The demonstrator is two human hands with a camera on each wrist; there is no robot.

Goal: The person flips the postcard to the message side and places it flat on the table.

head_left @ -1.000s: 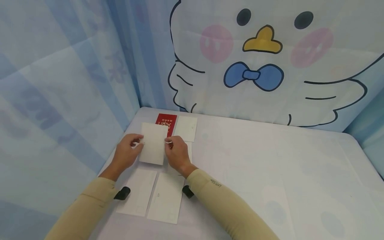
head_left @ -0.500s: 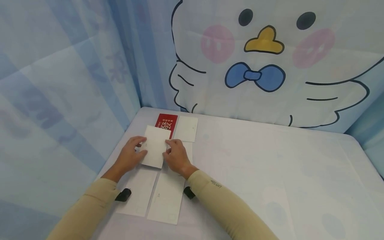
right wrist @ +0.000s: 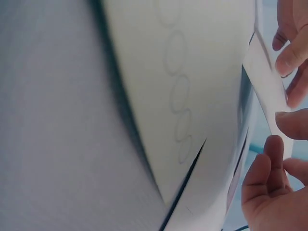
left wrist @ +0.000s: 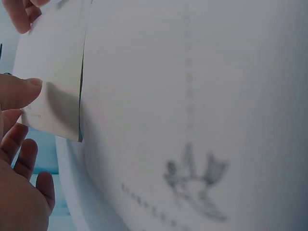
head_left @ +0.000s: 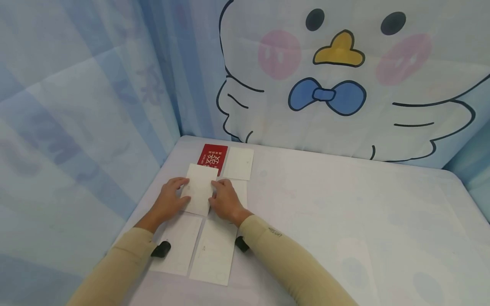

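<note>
A white postcard-like card [head_left: 200, 189] lies between the two hands, overlapping the lower part of a red card [head_left: 214, 155] with pale characters. My left hand [head_left: 171, 197] holds its left edge; in the left wrist view the thumb [left wrist: 21, 91] lies on the card's face, with the other fingers at and beyond its edge. On the opposite edge, my right hand [head_left: 226, 199] pinches the card with thumb and forefinger. In the right wrist view, the card [right wrist: 267, 82] is seen edge-on between both hands. Whether it fully touches the table is unclear.
Another white card [head_left: 239, 163] sits right of the red one, and a partly covered one [head_left: 241, 191] below it. Nearer lie two more white cards, left [head_left: 178, 246] and right [head_left: 213, 255]. The white-covered table [head_left: 325, 221] meets a patterned curtain [head_left: 306, 123] behind.
The held white card has come slightly nearer and lower, uncovering more of the red card. Both hands moved with it and keep to its two sides.
</note>
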